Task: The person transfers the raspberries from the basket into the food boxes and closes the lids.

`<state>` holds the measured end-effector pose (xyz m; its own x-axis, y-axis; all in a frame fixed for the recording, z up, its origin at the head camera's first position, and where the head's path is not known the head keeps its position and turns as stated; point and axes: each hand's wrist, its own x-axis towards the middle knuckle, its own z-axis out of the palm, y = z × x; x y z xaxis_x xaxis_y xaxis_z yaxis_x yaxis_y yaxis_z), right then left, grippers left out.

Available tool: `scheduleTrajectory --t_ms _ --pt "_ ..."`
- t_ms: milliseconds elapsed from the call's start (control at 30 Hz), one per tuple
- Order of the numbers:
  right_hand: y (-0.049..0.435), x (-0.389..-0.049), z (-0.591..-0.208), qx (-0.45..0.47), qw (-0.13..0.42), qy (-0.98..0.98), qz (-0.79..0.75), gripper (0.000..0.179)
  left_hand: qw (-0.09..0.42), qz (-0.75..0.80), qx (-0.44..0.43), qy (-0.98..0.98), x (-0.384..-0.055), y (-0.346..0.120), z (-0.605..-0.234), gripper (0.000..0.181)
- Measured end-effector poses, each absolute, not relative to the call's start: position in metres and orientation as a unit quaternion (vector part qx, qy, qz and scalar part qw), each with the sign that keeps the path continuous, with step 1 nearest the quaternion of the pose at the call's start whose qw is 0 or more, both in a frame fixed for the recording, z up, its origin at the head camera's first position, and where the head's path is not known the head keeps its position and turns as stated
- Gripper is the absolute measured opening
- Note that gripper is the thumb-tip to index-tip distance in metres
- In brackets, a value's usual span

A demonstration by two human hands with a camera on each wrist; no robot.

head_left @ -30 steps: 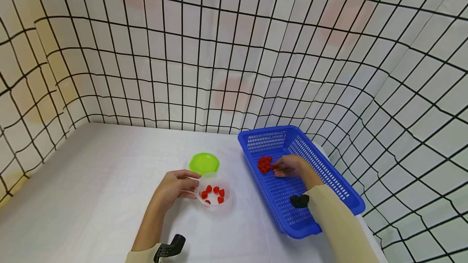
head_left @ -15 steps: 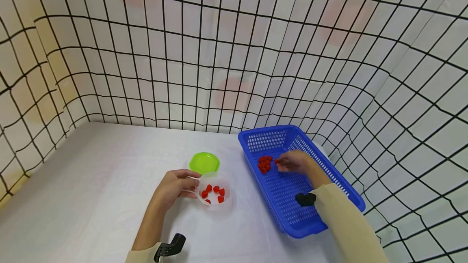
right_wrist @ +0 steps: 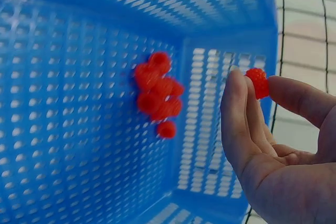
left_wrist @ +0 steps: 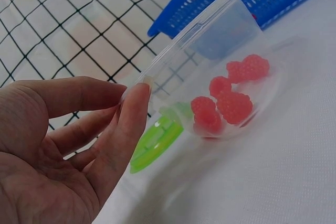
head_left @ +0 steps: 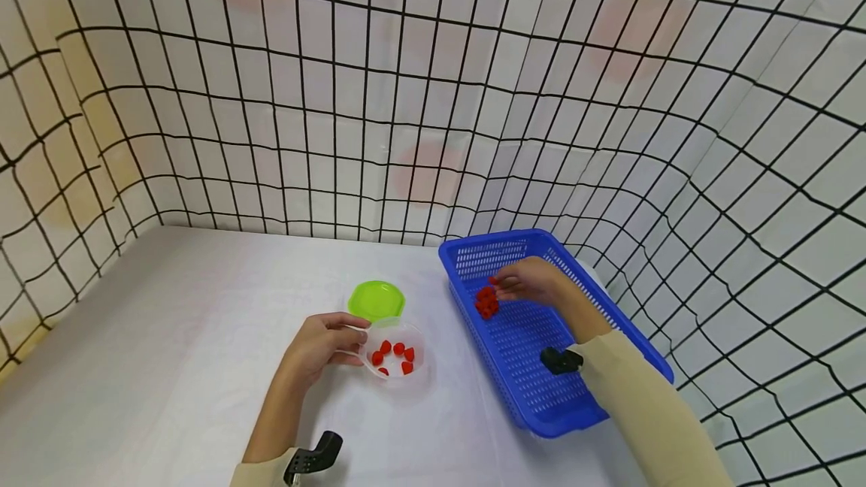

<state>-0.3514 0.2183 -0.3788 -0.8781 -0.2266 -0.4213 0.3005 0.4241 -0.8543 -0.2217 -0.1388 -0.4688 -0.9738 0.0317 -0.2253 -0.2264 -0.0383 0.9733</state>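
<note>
The right hand pinches one small red bumpy raspberry between thumb and fingertips, above the far part of a blue rectangular slotted plastic basket. A cluster of red raspberries lies on the basket floor; in the head view the pinched one is at about 1 o'clock from it. In the right wrist view, a raspberry at the cluster's 6 o'clock end sits slightly apart from the rest.

The left hand grips the rim of a clear round plastic container, thumb and fingers closed on it from its 9 o'clock side. The container rests on the white-covered desk, with several red raspberries on its bottom. Seen from above, the basket stands at 3 o'clock from the container, well apart from the left hand. A bright green plastic lid lies at 11 o'clock, just beside the container; I cannot tell whether they touch. Both wrists wear black devices below beige sleeves, and a white backdrop with black grid lines rises at 12 o'clock.
</note>
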Motion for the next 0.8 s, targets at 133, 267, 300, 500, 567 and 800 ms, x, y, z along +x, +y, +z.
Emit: scheduleTrajectory --t_ms 133,267,300,500,567,800 --pt "0.203 -0.347 -0.371 0.004 0.251 0.805 -0.537 0.035 0.091 0.721 -0.065 0.684 -0.221 -0.139 -0.469 0.029" --pt "0.184 -0.341 -0.361 -0.013 0.253 0.807 -0.533 0.034 0.088 0.72 -0.066 0.685 -0.221 -0.138 -0.467 0.029" --pt "0.18 -0.339 -0.36 -0.019 0.252 0.809 -0.53 0.033 0.088 0.719 -0.066 0.686 -0.221 -0.138 -0.467 0.029" --pt "0.153 -0.327 -0.353 -0.051 0.26 0.815 -0.516 0.027 0.085 0.719 -0.069 0.687 -0.222 -0.138 -0.467 0.027" --pt "0.147 -0.324 -0.353 -0.057 0.268 0.811 -0.518 0.025 0.085 0.72 -0.069 0.686 -0.223 -0.138 -0.467 0.027" --pt "0.131 -0.318 -0.355 -0.097 0.288 0.796 -0.524 0.023 0.086 0.722 -0.068 0.683 -0.222 -0.139 -0.467 0.027"
